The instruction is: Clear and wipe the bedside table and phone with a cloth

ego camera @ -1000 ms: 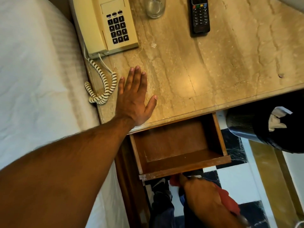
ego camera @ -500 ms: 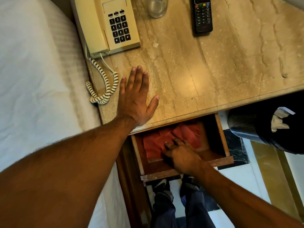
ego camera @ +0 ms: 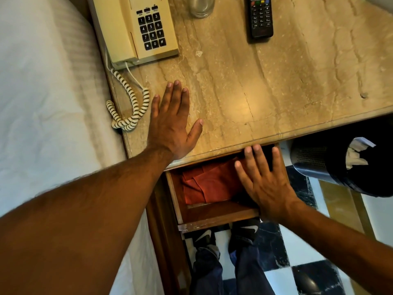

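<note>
A red cloth (ego camera: pixel 209 184) lies folded inside the open wooden drawer (ego camera: pixel 214 218) under the marble bedside table (ego camera: pixel 265 88). My right hand (ego camera: pixel 262 182) hovers flat over the drawer's right half, fingers spread, holding nothing. My left hand (ego camera: pixel 173 122) rests palm down on the table's front left part, fingers apart. A cream phone (ego camera: pixel 136 28) stands at the table's back left, and its coiled cord (ego camera: pixel 129 105) hangs over the left edge.
A glass (ego camera: pixel 201 6) and a black remote (ego camera: pixel 261 18) sit at the back of the table. A white bed (ego camera: pixel 46 92) lies on the left. A black bin (ego camera: pixel 348 167) with crumpled paper stands on the right. My shoes (ego camera: pixel 225 233) are on the checkered floor below the drawer.
My right hand brought the red cloth up from below, laid it in the drawer, let go and now hovers open over the drawer's right side. My left hand stayed flat on the table.
</note>
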